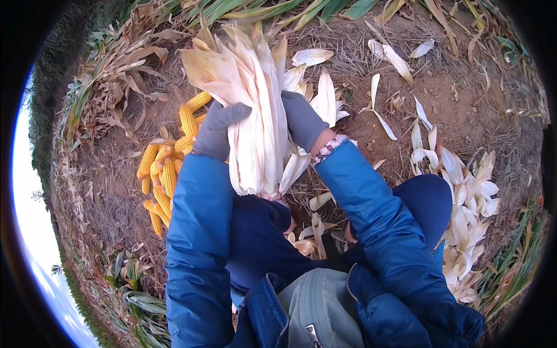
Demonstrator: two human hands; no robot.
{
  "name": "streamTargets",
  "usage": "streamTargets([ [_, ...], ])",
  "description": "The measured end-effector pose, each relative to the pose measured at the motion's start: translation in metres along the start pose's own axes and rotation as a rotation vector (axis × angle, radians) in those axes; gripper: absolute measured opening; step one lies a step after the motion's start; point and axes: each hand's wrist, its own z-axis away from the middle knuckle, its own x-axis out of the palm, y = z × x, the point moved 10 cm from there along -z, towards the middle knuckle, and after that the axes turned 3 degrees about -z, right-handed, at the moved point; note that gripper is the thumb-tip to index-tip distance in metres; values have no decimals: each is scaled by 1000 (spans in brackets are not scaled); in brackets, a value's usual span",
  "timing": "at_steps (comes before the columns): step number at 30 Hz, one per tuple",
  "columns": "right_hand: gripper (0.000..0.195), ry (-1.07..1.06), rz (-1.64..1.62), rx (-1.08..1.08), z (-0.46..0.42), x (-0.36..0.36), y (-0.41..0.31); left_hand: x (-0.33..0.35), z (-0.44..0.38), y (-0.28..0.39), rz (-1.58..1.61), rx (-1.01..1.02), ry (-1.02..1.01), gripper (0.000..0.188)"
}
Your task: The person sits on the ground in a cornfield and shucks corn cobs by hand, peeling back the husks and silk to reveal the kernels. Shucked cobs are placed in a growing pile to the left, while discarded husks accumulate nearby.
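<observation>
Both hands wear grey knit gloves and hold one thick bundle of pale, dry corn husks (256, 117) upright before me. My left hand (219, 126) grips its left side, the thumb lying across the front. Around the right side and partly behind it is my right hand (302, 117), its fingertips hidden by the husks. The bundle's tips are tan and spread apart at the top; its lower ends are gathered evenly above my legs. Husked yellow corn cobs (167, 174) lie in a heap on the ground, left of and partly behind my left forearm.
A long pile of loose husks (465, 217) lies at the right beside my knee. Scattered husks (326, 98) rest on the soil behind my right hand. Dry corn stalks and leaves (126, 87) are heaped at the upper left, with green leaves (243, 11) along the far edge.
</observation>
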Motion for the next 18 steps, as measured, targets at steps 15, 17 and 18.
streamTargets([
  [15,14,379,51,896,139,-143,224,-25,14,30,-289,82,223,39],
  [17,17,603,-188,1006,180,-171,289,-16,8,29,-302,72,206,36],
  [18,21,704,-311,1054,191,-147,281,-24,17,30,-329,59,222,35],
])
